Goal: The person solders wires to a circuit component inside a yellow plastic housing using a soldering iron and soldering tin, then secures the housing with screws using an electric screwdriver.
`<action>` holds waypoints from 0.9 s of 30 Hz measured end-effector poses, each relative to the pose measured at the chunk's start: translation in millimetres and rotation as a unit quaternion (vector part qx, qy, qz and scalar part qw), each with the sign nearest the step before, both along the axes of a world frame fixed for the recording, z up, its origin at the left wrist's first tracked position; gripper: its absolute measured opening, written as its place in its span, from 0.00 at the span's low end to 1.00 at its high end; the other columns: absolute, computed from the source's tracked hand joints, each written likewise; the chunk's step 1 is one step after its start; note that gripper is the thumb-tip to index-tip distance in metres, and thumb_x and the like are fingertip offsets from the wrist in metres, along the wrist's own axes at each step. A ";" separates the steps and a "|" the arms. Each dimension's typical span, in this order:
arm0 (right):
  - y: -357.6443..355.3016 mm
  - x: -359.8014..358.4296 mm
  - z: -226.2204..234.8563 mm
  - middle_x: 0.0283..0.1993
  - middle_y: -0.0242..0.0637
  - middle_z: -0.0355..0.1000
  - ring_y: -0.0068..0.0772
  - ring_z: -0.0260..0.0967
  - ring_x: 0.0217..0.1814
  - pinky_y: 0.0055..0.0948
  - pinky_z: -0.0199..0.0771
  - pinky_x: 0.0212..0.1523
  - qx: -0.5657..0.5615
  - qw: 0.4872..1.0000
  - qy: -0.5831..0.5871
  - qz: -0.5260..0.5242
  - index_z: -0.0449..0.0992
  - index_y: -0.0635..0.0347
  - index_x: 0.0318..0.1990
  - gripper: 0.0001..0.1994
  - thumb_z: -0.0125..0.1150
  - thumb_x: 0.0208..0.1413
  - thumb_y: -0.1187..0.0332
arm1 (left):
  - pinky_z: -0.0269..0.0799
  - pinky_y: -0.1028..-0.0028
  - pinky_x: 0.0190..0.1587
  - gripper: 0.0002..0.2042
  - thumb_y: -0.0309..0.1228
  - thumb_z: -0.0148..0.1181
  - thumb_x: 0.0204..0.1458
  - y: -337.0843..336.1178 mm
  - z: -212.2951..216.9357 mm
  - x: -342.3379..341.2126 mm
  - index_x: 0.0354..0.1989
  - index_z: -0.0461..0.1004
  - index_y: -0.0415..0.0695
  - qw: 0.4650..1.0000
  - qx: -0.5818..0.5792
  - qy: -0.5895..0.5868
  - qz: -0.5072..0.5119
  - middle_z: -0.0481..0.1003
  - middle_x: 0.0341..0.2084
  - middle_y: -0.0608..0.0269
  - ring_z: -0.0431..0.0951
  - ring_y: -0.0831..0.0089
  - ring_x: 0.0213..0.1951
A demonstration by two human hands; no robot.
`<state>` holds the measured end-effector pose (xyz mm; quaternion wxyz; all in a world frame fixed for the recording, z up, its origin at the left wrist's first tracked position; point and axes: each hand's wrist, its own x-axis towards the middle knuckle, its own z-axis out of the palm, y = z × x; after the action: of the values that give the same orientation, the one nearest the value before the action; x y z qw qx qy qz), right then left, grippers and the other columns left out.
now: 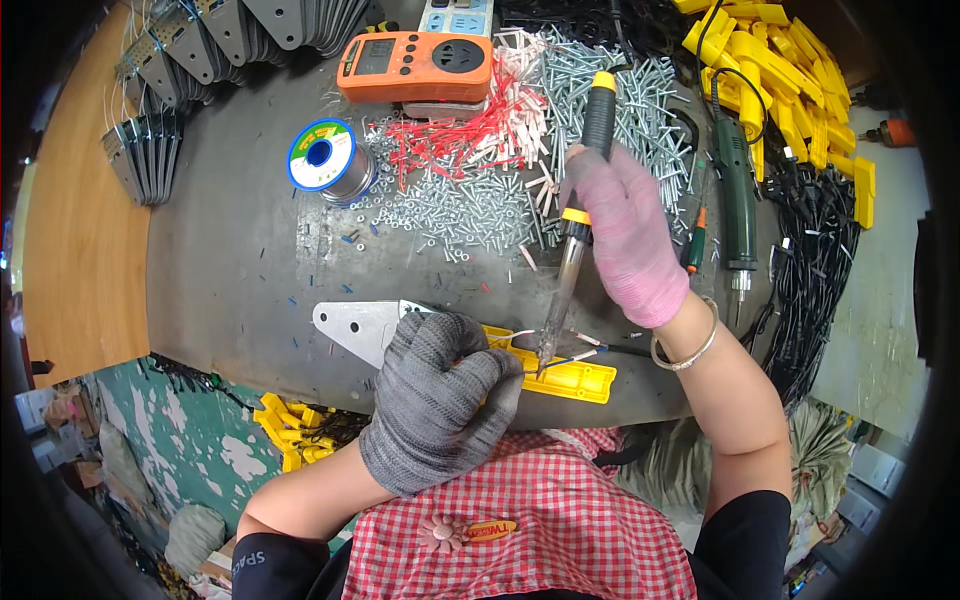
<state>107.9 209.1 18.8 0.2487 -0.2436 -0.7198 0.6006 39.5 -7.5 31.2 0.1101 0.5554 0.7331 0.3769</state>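
My right hand (pixel 630 225), in a pink glove, is closed round the dark and yellow grip of a soldering iron (pixel 569 275). The iron points down, its tip by thin wires (pixel 575 359) over a yellow plastic handle shell (pixel 585 382). Those wires have white and blue insulation, and a black cable enters from the right. My left hand (pixel 435 395), in a grey knitted glove, has its fingers pinched together beside the tip and covers the shell's left part. What the pinch holds is hidden. A pale triangular metal plate with holes (pixel 355 328) extends left from under that hand.
Behind lie a solder spool (pixel 358 180), an orange meter (pixel 415 67), and piles of screws (pixel 470 210). A green electric screwdriver (pixel 736 190), black cables (pixel 815 270) and yellow shells (pixel 775 75) are on the right. Stacked metal plates (pixel 145 160) stand far left.
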 end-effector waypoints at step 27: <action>1.6 -1.8 -3.2 0.26 0.31 0.67 0.21 0.62 0.29 0.29 0.66 0.31 0.001 0.998 -0.057 -0.006 0.71 0.64 0.36 0.13 0.54 0.66 0.61 | 0.67 0.58 0.55 0.09 0.26 0.66 0.45 -41.2 -6.3 -102.2 0.37 0.79 0.45 0.922 -0.031 0.310 0.230 0.77 0.40 0.54 0.75 0.55 0.46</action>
<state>106.1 210.7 15.5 0.2110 -0.2815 -0.7320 0.5834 -62.7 -48.8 25.0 -0.1951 0.4565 0.8497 0.1776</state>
